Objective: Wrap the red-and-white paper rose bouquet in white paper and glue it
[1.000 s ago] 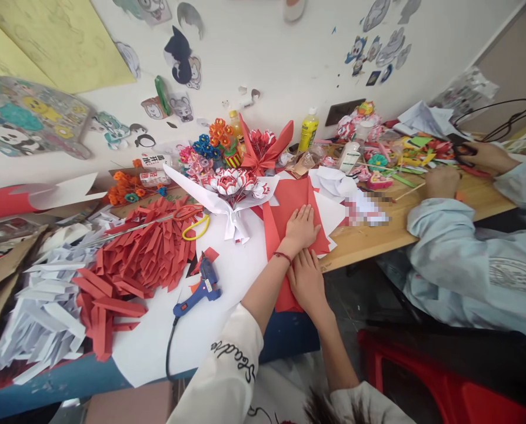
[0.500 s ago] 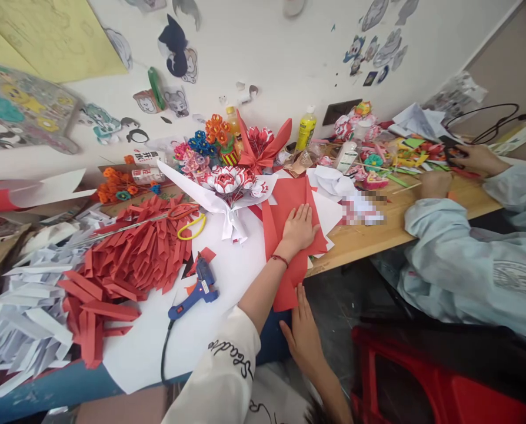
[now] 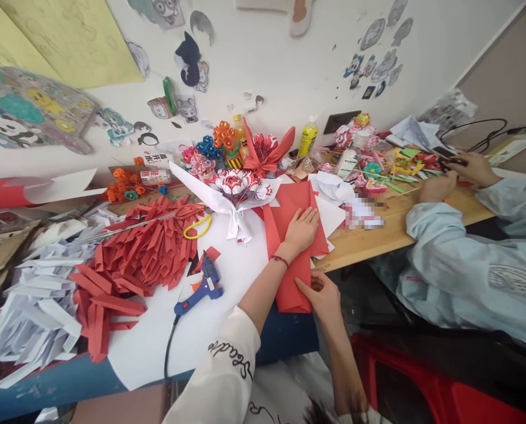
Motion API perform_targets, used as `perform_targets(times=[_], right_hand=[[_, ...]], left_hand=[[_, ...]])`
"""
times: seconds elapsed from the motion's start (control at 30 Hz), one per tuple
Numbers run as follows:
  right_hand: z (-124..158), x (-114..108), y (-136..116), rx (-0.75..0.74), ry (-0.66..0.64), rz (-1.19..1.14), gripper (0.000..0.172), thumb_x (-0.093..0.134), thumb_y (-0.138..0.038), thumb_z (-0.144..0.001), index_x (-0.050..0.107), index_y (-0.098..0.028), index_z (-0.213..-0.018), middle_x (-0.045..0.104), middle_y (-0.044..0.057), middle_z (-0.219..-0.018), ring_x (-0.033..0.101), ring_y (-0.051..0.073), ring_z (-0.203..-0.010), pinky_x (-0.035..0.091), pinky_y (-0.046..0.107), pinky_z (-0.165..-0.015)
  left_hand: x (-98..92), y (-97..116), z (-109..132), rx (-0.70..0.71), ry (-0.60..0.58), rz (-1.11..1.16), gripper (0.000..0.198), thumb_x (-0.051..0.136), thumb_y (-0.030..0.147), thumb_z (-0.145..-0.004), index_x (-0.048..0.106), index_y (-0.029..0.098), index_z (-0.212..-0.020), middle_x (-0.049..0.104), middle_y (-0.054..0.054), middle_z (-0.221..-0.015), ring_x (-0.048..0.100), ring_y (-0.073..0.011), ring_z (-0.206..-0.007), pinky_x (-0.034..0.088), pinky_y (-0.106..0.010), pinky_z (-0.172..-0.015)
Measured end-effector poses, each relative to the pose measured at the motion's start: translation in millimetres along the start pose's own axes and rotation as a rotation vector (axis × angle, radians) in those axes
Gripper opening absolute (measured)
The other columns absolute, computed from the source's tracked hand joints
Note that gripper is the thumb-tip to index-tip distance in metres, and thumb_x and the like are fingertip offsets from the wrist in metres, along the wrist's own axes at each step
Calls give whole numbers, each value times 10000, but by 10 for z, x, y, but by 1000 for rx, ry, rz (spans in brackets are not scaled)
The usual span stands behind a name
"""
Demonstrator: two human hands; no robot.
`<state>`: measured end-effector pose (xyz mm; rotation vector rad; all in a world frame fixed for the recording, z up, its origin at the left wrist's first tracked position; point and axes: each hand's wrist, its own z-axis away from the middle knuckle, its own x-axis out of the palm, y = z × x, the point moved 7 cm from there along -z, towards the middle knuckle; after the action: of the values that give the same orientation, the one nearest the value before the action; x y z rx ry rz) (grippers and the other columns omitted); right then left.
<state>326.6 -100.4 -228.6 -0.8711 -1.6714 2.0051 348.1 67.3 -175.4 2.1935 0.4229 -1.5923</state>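
Observation:
A folded sheet of red paper lies on the table's near side, its lower end reaching the edge. My left hand, with a dark red bracelet at the wrist, rests flat on it, fingers stretched out together. My right hand is at the paper's lower right edge, thumb on top and fingers curled; it grips that edge. Beside the red sheet, to the left, lies a white-wrapped bouquet of red-and-white paper flowers. A blue hot glue gun lies on white paper further left.
Piles of folded red strips and white strips cover the left side, with yellow-and-orange-handled scissors on the red pile. A red-wrapped bouquet and a yellow bottle stand behind. At right, another person's hands work among paper scraps.
My right hand has gone from lying with straight fingers beneath the lower edge to gripping the red paper's right edge. My left hand stays pressed on the sheet. The view has shifted slightly.

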Motion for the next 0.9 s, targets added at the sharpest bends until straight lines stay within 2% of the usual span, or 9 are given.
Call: perform_targets(times=[0.1,0.2,0.4,0.47,0.57,0.63,0.7,0.8,0.9], right_hand=[[59,25,8,98,-71,-51,500,823,-546,-644,681,-161,-929,773,96,-838,730,265,-741,593,378,-684],[131,30,11,186,-151,-144,533,826,-547,-654,654,-167,-987,772,85,-775,742,295,-720,598,392,-639],[299,-218,-70,132,-36,-308,482,817,-465,-716,664,-164,-1060,770,70,-804,716,234,-652,598,353,-631],[363,-344,-96,97,61,-320,445,820,-431,-726,674,-170,-1055,767,62,-813,706,207,-657,586,314,-625],[422,-483,-179,32,205,-341,420,833,-402,-716,686,-172,-1035,756,48,-799,677,167,-635,564,273,-620],[420,-502,-304,-34,266,-365,396,835,-397,-713,687,-172,-1004,745,35,-779,648,144,-597,545,259,-602],[383,-445,-505,-120,291,-363,365,831,-392,-719,681,-170,-967,729,24,-753,621,128,-572,527,250,-595],[277,-207,-912,-254,271,-312,347,821,-383,-732,672,-166,-957,715,30,-764,620,134,-617,523,254,-621],[102,227,-1325,-325,114,-284,329,769,-421,-782,651,-175,-965,710,53,-838,647,171,-734,544,281,-677]], left_hand=[[-157,91,36,14,10,-1,489,272,130,-994,468,84,-1439,462,-122,-1535,333,-193,-1477,184,-415,-1240],[-499,172,268,-27,91,44,471,320,122,-975,503,120,-1410,457,-107,-1541,337,-213,-1472,201,-426,-1236],[-1123,62,1522,-437,416,273,474,402,293,-1008,398,163,-1464,460,-151,-1521,406,-254,-1418,369,-457,-1141],[-1145,22,1974,-586,518,378,547,435,337,-1001,322,158,-1505,415,-182,-1540,355,-275,-1454,332,-509,-1166],[-949,16,2345,-722,445,835,539,320,415,-1034,296,205,-1530,393,-153,-1564,387,-247,-1446,363,-500,-1165],[-863,99,2359,-679,319,1251,562,146,473,-1042,388,244,-1494,490,-126,-1506,517,-232,-1349,461,-470,-1093],[-962,183,2263,-531,231,1567,677,40,526,-1019,500,239,-1424,566,-130,-1436,602,-242,-1251,520,-458,-1023],[-1293,74,2091,-391,270,1605,548,376,560,-992,516,242,-1416,606,-122,-1392,615,-254,-1223,507,-430,-1039],[-1530,-292,1960,-485,448,1487,459,639,422,-900,582,223,-1310,684,-102,-1261,662,-238,-1130,522,-393,-1007]])
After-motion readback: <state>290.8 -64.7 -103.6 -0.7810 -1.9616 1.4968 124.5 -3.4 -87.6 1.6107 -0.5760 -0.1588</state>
